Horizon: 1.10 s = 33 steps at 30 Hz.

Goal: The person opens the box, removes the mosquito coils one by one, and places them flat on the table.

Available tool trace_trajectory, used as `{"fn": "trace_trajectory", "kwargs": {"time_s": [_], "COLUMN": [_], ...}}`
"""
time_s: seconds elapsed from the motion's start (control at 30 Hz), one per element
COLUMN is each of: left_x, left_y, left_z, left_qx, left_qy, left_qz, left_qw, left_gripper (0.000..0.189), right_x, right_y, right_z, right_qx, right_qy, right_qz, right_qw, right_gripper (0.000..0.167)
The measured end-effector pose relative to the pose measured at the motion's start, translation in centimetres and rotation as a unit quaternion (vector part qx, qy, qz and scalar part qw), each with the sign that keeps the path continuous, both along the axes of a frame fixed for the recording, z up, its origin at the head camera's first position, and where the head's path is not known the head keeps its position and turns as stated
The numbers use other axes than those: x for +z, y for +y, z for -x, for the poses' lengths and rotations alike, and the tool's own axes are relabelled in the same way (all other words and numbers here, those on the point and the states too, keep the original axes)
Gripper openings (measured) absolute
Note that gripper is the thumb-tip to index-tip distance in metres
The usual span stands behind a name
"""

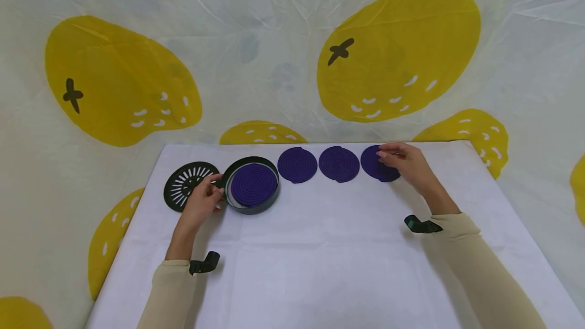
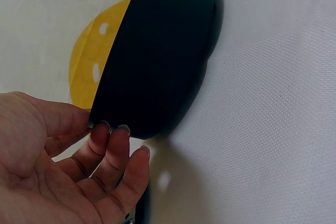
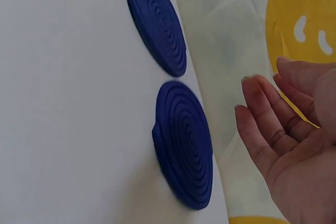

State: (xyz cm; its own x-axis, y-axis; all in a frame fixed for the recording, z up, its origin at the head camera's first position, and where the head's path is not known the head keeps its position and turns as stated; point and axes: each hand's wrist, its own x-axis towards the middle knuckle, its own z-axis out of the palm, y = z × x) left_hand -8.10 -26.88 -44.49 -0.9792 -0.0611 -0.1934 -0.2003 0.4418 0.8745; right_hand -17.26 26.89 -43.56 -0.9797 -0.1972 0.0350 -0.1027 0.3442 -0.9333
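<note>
A round dark tin (image 1: 251, 210) stands at the back left of the table, with a purple-blue mosquito coil (image 1: 254, 185) lying in it. My left hand (image 1: 203, 202) pinches the tin's left edge between thumb and fingers, as the left wrist view also shows. To the right, my right hand (image 1: 409, 164) hovers over the rightmost coil (image 1: 370, 164), partly covering it in the head view. Its fingers (image 3: 257, 106) are loosely bent, apart from that coil, and hold nothing. Two more coils, a middle one (image 1: 339, 164) and a left one (image 1: 297, 165), lie flat in the same row.
A dark slotted lid (image 1: 175, 194) lies left of the tin, partly hidden behind my left hand. The white-covered table (image 1: 320, 268) ends at the back against a hanging cloth (image 1: 260, 65) with yellow fruit prints.
</note>
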Motion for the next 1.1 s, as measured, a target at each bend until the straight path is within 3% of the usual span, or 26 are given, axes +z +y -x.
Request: {"fn": "trace_trajectory", "kwargs": {"time_s": [0.33,0.47,0.73,1.1], "left_x": [0.4,0.5,0.4,0.4], "left_y": [0.2,0.2,0.1,0.1], "left_z": [0.0,0.0,0.1,0.0], "left_qx": [0.002,0.004,0.001,0.004], "left_qy": [-0.007,-0.010,-0.010,-0.008], "left_qz": [-0.004,-0.008,-0.009,-0.001], "left_qw": [1.0000,0.9999,0.9999,1.0000], "left_gripper": [0.048,0.049,0.050,0.047], "right_x": [2.2,2.5,2.9,3.7], "right_y": [-3.6,-4.9,-6.8,-9.4], "right_z": [-0.1,-0.1,-0.2,-0.6], "right_qx": [0.016,0.022,0.047,0.075], "right_qy": [0.003,0.000,0.023,0.033], "right_qz": [-0.021,-0.013,-0.061,-0.062], "right_qw": [0.9996,0.9997,0.9968,0.9947], "right_gripper": [0.038,0.036,0.032,0.029]}}
